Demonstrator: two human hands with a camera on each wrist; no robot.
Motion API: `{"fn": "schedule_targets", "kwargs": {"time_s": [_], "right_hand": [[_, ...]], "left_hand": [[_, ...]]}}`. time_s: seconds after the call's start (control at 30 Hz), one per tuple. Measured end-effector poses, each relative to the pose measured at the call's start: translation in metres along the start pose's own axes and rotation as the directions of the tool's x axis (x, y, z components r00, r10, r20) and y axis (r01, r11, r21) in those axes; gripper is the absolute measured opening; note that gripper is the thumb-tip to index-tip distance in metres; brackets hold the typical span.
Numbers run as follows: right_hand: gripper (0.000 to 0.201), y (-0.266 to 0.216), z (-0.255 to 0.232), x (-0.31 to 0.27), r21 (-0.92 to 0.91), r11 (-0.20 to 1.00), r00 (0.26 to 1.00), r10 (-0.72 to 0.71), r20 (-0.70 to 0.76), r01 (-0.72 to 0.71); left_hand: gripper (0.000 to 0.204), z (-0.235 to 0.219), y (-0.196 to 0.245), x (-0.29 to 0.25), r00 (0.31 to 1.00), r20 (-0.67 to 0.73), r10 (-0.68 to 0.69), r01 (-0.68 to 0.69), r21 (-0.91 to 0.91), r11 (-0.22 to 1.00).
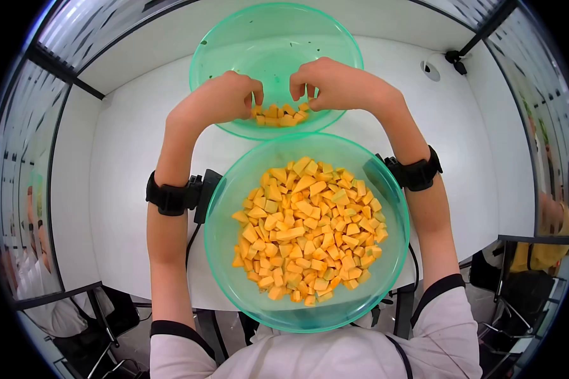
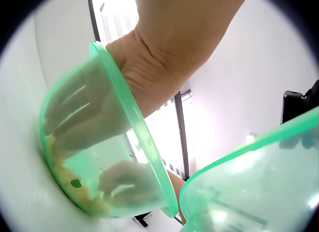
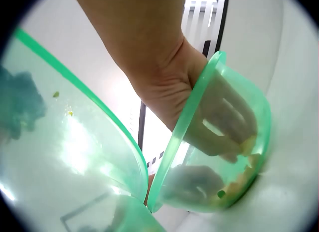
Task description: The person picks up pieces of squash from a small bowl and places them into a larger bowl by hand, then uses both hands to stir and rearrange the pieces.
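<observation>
Over far bowl (image 1: 234, 38), both hands pinch orange cubes (image 1: 279, 115); wrist views blur cubes behind green plastic.

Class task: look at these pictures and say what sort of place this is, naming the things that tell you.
Probably an office or meeting room used for food handling, not a kitchen: a plain white table with a cable port, glass partition walls and office chairs around it. Two green bowls hold orange cubes.

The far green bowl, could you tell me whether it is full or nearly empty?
Nearly empty: the far bowl holds only a small heap of orange cubes at its near side, under both hands; the rest is bare.
</observation>
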State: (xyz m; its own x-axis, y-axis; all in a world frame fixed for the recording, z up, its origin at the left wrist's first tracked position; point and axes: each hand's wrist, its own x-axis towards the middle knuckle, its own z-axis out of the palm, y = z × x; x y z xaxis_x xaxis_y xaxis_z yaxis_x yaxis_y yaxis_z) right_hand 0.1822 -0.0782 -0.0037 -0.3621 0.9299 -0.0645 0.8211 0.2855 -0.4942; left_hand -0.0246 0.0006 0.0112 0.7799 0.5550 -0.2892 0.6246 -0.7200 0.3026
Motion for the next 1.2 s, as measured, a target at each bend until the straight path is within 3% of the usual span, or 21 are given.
{"fn": "schedule_targets", "kwargs": {"time_s": [0.17, 0.37, 0.53, 0.63, 0.77, 1.0, 1.2], "right_hand": [[0.02, 0.001, 0.001, 0.0, -0.001, 1.0, 1.0, 0.011, 0.004, -0.011], [0.018, -0.004, -0.001, -0.001, 0.015, 1.0, 1.0, 0.008, 0.01, -0.008], [0.018, -0.001, 0.0, -0.001, 0.029, 1.0, 1.0, 0.003, 0.011, -0.004], [0.017, -0.005, 0.0, -0.001, 0.009, 1.0, 1.0, 0.014, 0.015, -0.015], [0.017, -0.006, 0.0, -0.002, 0.008, 1.0, 0.999, 0.027, 0.02, -0.027], [0.014, -0.007, 0.001, -0.001, -0.017, 1.0, 1.0, 0.021, 0.016, -0.021], [0.013, -0.008, 0.0, -0.002, -0.033, 0.999, 0.999, 0.035, 0.032, -0.034]], "left_hand": [[0.02, 0.004, -0.007, 0.001, 0.977, -0.186, 0.1, -0.109, -0.037, 0.993], [0.016, 0.015, -0.021, 0.008, 0.927, -0.349, 0.135, -0.138, 0.015, 0.99], [0.014, 0.006, -0.009, 0.003, 0.944, -0.282, 0.172, -0.163, 0.056, 0.985], [0.013, 0.007, -0.008, 0.001, 0.983, -0.166, 0.079, -0.07, 0.056, 0.996], [0.017, 0.007, -0.008, 0.004, 0.994, -0.112, -0.02, 0.027, 0.059, 0.998], [0.006, 0.011, -0.014, 0.008, 0.996, -0.092, -0.021, 0.022, 0.014, 1.0], [0.004, 0.008, -0.008, 0.006, 0.998, -0.048, -0.031, 0.035, 0.082, 0.996]]}}
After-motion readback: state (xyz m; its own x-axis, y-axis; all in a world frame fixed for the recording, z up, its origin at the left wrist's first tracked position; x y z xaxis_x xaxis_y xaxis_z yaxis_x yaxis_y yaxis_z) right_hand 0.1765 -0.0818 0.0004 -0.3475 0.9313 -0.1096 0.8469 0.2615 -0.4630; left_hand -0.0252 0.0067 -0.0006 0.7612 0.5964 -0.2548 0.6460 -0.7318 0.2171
